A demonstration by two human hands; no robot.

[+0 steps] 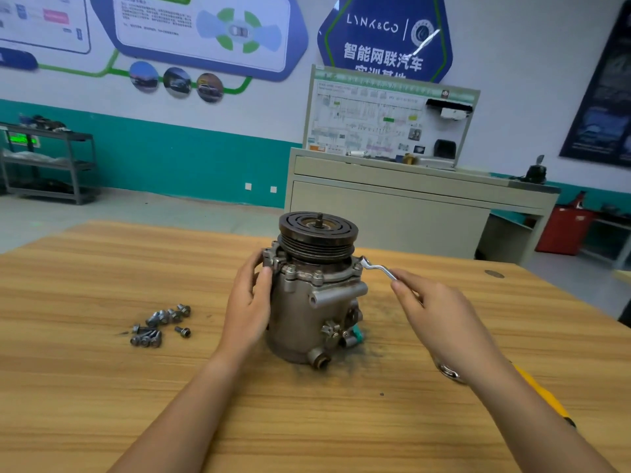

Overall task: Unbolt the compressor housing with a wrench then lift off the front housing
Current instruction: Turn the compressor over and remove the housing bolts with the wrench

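**A:** Forearms reach in from the bottom edge of the head view, one on each side of the compressor (pixel 314 312); how does it stand?

**B:** Upright on the wooden table (pixel 102 387), long axis vertical, pulley (pixel 317 233) on top; it sits between the two hands, straight ahead of the person.

**A:** And the hands?

**B:** Left of the compressor, the left hand (pixel 251 303) cups the casing, fingers curled against it, thumb up by the front housing (pixel 304 275); right of it, the right hand (pixel 440 312) pinches the tail of the wrench (pixel 377 268) between thumb and fingertips.

**A:** Which way does the wrench run?

**B:** From that pinch up and leftward to the housing's right rim, where its head meets a bolt; the handle lies roughly level, so I judge the swing goes round the vertical axis.

**A:** So the right hand turns?

**B:** Likely; the left braces. Seated bolts (pixel 318 277) show on the near rim, so lifting looks premature; loose bolts (pixel 160 324) lie well left of the compressor; a yellow-handled tool (pixel 546 397) lies to its right, partly hidden by the forearm.
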